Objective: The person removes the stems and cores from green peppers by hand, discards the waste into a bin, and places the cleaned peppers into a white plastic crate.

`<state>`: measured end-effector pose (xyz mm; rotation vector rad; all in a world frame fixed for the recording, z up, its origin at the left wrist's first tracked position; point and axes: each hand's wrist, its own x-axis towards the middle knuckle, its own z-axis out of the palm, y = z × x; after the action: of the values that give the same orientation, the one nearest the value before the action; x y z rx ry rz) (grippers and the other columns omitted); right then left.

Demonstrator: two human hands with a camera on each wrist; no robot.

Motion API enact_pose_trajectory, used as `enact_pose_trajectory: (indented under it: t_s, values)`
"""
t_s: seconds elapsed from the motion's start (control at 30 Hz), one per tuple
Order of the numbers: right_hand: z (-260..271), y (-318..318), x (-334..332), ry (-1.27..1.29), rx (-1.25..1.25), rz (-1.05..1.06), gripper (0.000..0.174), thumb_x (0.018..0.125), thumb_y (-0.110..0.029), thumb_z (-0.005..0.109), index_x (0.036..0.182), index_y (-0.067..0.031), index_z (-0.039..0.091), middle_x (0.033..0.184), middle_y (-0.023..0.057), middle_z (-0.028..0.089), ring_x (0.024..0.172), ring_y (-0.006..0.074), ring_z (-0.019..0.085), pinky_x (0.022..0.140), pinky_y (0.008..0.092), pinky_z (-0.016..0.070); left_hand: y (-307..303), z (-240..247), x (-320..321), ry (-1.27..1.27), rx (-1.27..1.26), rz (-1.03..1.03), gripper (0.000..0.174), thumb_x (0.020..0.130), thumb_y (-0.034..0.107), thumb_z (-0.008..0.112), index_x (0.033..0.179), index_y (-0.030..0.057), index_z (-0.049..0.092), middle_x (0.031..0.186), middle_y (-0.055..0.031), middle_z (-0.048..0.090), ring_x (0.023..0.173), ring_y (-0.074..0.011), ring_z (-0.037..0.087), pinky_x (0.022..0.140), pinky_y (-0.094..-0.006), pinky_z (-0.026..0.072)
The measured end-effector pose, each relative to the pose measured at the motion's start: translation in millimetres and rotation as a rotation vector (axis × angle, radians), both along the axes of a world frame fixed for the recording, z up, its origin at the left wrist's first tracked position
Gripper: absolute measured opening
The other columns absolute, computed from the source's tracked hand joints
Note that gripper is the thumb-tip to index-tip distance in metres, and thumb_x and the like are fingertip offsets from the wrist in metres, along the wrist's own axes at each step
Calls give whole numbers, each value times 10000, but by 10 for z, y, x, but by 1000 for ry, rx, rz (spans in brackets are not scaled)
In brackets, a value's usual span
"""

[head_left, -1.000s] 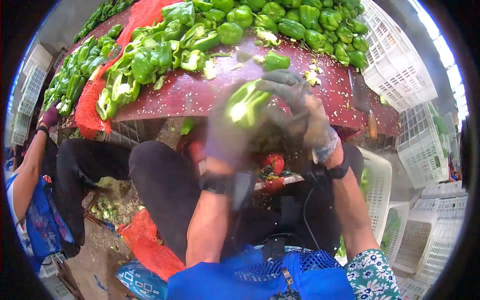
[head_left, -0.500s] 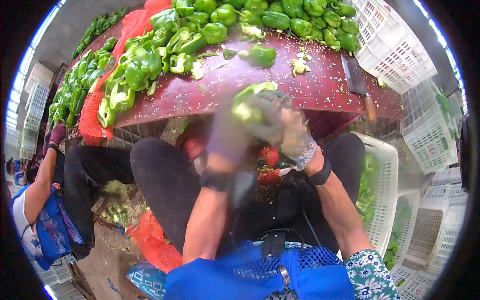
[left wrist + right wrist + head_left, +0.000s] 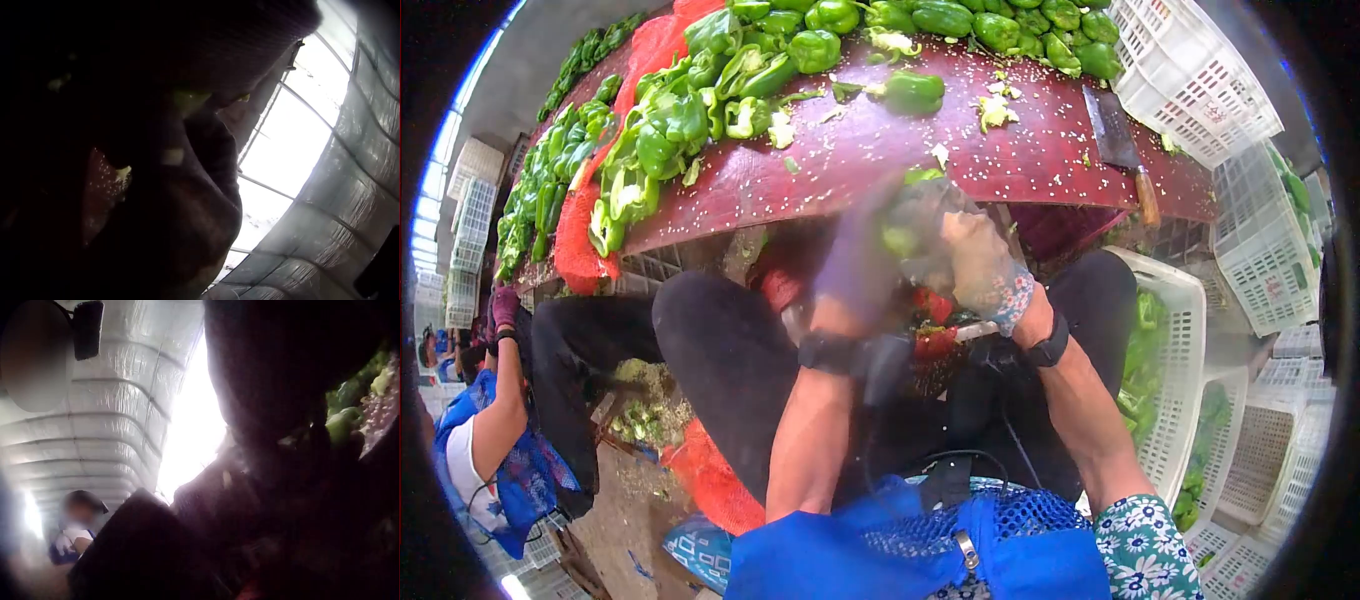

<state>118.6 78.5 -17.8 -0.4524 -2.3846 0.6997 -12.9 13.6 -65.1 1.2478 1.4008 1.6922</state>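
Observation:
Over the lap in the head view, my gloved left hand (image 3: 855, 262), purple and blurred, holds a cut green bell pepper (image 3: 898, 240). The gloved right hand (image 3: 980, 255), with a flowered cuff, curls its fingers against the same pepper from the other side. Most of the pepper is hidden between the two hands. Both wrist views are dark, with the gloves (image 3: 187, 206) filling much of the left one. A whole green pepper (image 3: 912, 92) lies on the red tabletop (image 3: 840, 180) beyond the hands.
Split and whole peppers (image 3: 670, 135) are heaped along the table's far and left sides. A cleaver (image 3: 1112, 135) lies on its right part, handle over the edge. White crates (image 3: 1185, 390) stand at right, and another person's gloved hand (image 3: 503, 305) is at far left.
Both hands have drawn down and closer to the lap with the pepper, which is now more covered. The head view has shifted slightly. At left, the other person's arm has lowered.

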Motion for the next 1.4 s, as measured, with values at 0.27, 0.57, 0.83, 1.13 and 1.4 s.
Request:
enact_pose_trajectory:
  t_s: [0.27, 0.57, 0.83, 1.13, 1.4]
  values:
    - [-88, 159, -28, 24, 29, 101, 224, 760, -131, 635, 977, -79, 624, 795, 174, 645, 743, 350, 647, 626, 433, 524, -121, 379, 24, -89, -159, -123, 581, 693, 44, 761, 1226, 13, 531, 1192, -94, 610, 1086, -183, 576, 952, -328, 464]
    - [141, 179, -77, -68, -111, 206, 296, 776, -160, 638, 1064, -93, 641, 814, 138, 665, 744, 357, 639, 652, 413, 519, -64, -43, -135, -27, -60, 47, 602, 691, 59, 774, 1231, 15, 512, 1209, -106, 600, 1091, -208, 584, 935, -325, 477]
    - [176, -139, -249, -159, 137, 81, 245, 745, -125, 591, 987, -95, 602, 832, 186, 644, 704, 359, 647, 613, 455, 523, -296, 410, -93, -130, -67, 37, 365, 796, -32, 600, 1156, 9, 557, 980, -119, 619, 819, -210, 635, 715, -313, 524]
    - [423, 960, -353, 170, 439, -287, 319, 836, -86, 584, 1153, -73, 615, 870, 150, 658, 725, 350, 640, 632, 419, 526, -191, 273, -169, -388, 73, 152, 370, 841, -33, 579, 1207, 8, 544, 1079, -98, 627, 936, -180, 619, 782, -273, 522]
    - [263, 313, -357, 22, -401, -43, 269, 850, -134, 628, 1065, 25, 654, 923, 153, 702, 772, 151, 641, 694, 284, 507, -97, 371, -255, -300, 236, 336, 327, 877, 8, 557, 1203, -17, 554, 1147, -106, 621, 1002, -184, 618, 844, -297, 511]
